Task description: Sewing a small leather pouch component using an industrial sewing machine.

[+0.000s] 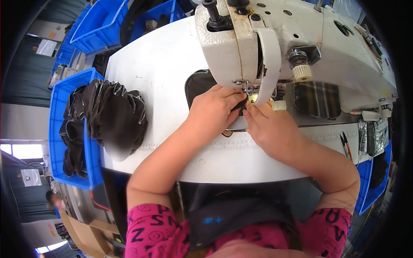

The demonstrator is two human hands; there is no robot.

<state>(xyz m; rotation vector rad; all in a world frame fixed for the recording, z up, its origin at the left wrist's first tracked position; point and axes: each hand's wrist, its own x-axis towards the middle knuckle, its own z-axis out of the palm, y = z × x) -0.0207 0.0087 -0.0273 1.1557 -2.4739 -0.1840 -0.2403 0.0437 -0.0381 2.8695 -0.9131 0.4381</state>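
A white industrial sewing machine (232, 51) stands over a dark brown fabric piece (196, 86) with a zipper along its rounded edge. My left hand (214, 109) grips the piece just left of the presser foot (248, 90), fingers bent and pressed together. My right hand (273, 129) pinches the same piece at the front of the foot, its fingertips close to my left thumb. Part of the piece is hidden under my hands and the machine head. A stack of dark plaid pieces (316, 99) lies right of the foot.
Dark zippered pieces (112, 116) heap over a blue bin (92, 172) at the left. More blue bins (94, 26) stand behind. Scissors (345, 146), plastic packets (375, 137) and another bin (374, 189) are at the right. A cardboard box (86, 234) and a distant person (56, 202) appear lower left.
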